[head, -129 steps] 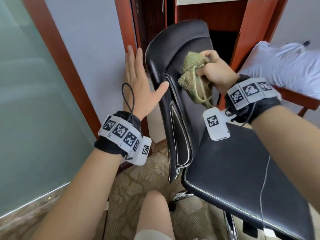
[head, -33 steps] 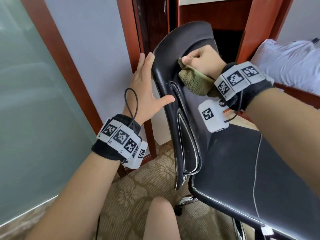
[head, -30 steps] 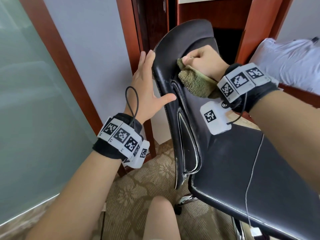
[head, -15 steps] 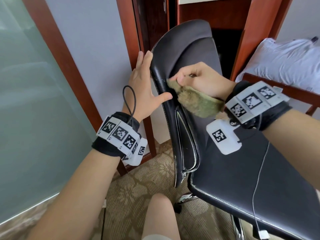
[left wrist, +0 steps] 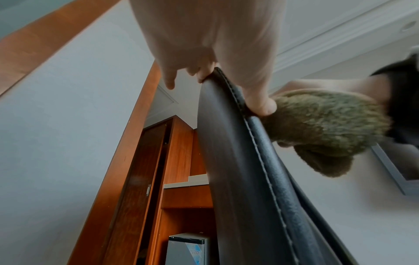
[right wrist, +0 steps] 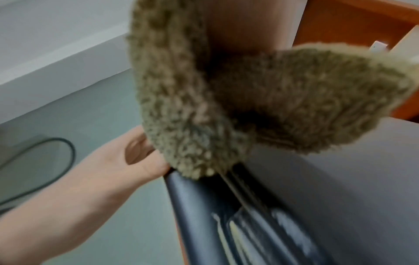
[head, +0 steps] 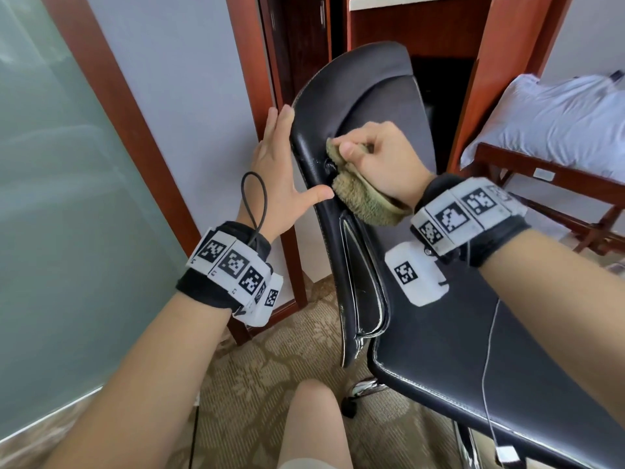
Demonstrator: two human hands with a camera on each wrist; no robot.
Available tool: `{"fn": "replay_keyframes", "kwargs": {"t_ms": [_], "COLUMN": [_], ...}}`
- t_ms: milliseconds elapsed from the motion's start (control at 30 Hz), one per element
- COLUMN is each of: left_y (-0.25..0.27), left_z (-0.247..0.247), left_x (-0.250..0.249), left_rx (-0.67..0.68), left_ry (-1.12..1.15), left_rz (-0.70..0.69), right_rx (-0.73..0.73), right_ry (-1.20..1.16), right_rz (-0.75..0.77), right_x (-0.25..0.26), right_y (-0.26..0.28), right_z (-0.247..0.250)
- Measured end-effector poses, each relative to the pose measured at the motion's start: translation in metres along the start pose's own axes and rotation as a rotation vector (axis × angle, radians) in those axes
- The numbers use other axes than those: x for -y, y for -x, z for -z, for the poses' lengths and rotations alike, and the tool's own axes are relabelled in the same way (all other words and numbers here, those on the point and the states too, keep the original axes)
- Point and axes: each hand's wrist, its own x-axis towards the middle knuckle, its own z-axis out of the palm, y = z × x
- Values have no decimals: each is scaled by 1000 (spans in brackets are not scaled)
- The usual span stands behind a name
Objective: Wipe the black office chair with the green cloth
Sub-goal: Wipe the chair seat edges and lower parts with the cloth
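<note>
Patterned beige carpet [head: 243,374] is lying under the black office chair [head: 439,350], which is standing in front of a reddish wooden cabinet [head: 422,25], with a frosted glass panel [head: 67,198] off to my left and a white pillow [head: 558,120] resting on a wooden rack [head: 554,184] to my right. I am bracing the chair's backrest with my left hand [head: 280,184]: the fingers are lying straight along its rear side and the thumb is reaching across the stitched front edge, touching it. In the left wrist view that thumb is ending just beside the green cloth [head: 365,198]. My right hand [head: 382,160] is curling around the bunched cloth, thumb pinching it on top, and pressing it against the front of the backrest near its left edge, just above the armrest [head: 365,282]. In the right wrist view a fold of the cloth is hanging loose past my palm and touching the black edge.
</note>
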Motion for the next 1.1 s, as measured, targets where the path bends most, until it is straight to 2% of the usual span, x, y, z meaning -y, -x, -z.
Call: {"fn": "replay_keyframes", "kwargs": {"t_ms": [100, 200, 300, 400, 500, 533, 600, 667, 800, 833, 900, 967, 1033, 1100], "left_y": [0, 0, 2, 1, -1, -1, 1, 7, 20, 20, 22, 23, 24, 25], "left_z": [-1, 1, 9, 19, 24, 24, 25, 27, 37, 38, 38, 35, 35, 38], "left_x": [-4, -8, -6, -2, -1, -2, -4, -8, -22, -27, -36, -41, -40, -39], "left_rx": [6, 8, 61, 133, 148, 147, 144, 103, -69, -59, 70, 188, 195, 154], "left_ry": [-5, -15, -60, -158, -183, -166, -111, -55, 101, 152, 263, 382, 484, 547], "left_rz": [-12, -48, -63, -60, -97, -115, -120, -72, 31, 59, 135, 228, 298, 308], "right_rx": [31, -86, -93, 13, 130, 99, -59, -177, -139, -129, -127, -114, -86, -28], "right_ry": [-4, -28, -3, 24, 87, 75, 4, -82, -279, -244, -122, -100, -151, -274], "right_rz": [67, 224, 340, 322, 277, 259, 222, 182, 86, 107, 193, 213, 185, 153], "right_x": [-1, 3, 3, -14, -27, -27, -23, -12, 19, 27, 39, 45, 47, 46], "right_y": [13, 12, 14, 29, 44, 44, 42, 37, 18, 14, 6, 1, 0, 4], "right_z": [10, 10, -5, -10, -2, 1, 7, 11, 9, 6, -3, -11, -13, -10]}}
